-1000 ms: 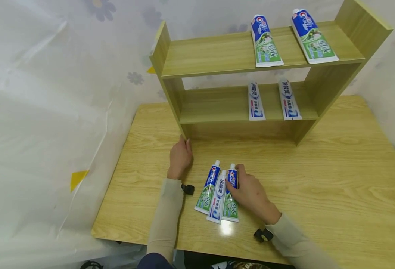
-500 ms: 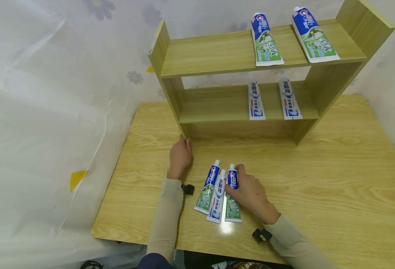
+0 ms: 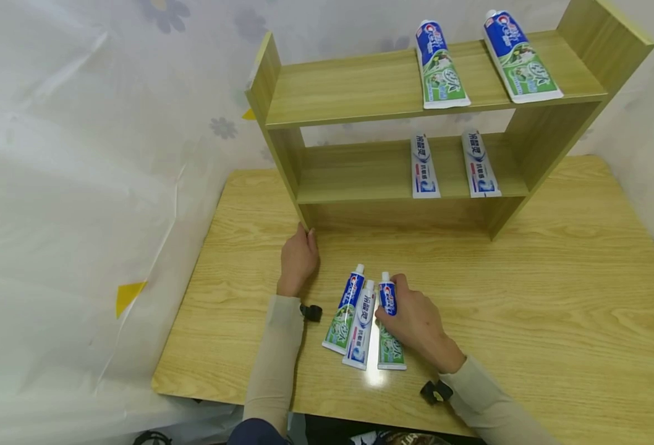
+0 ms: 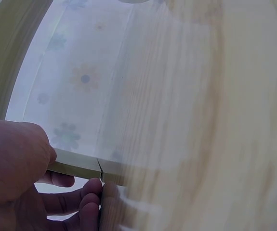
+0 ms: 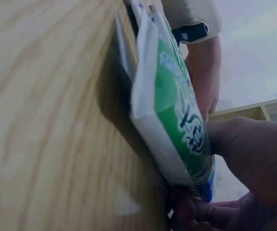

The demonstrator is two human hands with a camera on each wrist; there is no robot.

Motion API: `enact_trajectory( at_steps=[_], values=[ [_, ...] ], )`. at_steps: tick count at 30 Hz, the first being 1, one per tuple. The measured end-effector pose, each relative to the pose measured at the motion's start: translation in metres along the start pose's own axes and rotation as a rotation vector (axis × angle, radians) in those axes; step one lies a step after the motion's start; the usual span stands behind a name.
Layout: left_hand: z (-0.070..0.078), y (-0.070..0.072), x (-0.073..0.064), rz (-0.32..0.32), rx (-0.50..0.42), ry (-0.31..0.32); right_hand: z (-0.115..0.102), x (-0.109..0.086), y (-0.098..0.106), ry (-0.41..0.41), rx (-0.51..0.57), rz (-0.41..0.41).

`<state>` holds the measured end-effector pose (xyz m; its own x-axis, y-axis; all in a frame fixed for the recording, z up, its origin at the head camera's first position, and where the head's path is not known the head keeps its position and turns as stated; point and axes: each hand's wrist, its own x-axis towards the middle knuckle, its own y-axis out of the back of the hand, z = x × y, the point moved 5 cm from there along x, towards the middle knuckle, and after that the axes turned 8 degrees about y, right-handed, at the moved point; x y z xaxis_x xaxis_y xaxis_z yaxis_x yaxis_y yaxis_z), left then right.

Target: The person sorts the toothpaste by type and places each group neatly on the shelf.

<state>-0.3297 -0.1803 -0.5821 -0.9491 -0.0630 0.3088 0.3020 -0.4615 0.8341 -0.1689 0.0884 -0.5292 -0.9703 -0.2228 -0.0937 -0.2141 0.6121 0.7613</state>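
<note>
My right hand pinches a blue-and-green toothpaste tube between thumb and fingers. In the right wrist view that tube is tilted close over the wood, its flat white end toward the camera. Left of it lie a white toothpaste tube and another blue-and-green tube, the white one partly overlapping it. My left hand grips the lower front corner of the wooden shelf's left side panel. Its thumb and fingers come round the panel edge in the left wrist view.
Two blue-and-green tubes, a left one and a right one, lie on the top shelf board. Two white tubes lie on the middle board. The shelf stands toward the back of the wooden table, near the wall.
The tube in my right hand has shifted slightly right, opening a gap from the white tube beside it. My left hand stays at the shelf's corner.
</note>
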Motion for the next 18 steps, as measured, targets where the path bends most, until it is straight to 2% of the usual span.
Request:
enact_trajectory(
  at_steps=[11,18],
  values=[
    [0.002,0.0,0.0,-0.015,0.003,0.016,-0.001,-0.003,0.0,0.07,-0.01,0.028],
    [0.002,0.002,0.0,-0.011,-0.002,0.016,-0.012,-0.003,0.011,0.111,0.029,0.064]
  ],
)
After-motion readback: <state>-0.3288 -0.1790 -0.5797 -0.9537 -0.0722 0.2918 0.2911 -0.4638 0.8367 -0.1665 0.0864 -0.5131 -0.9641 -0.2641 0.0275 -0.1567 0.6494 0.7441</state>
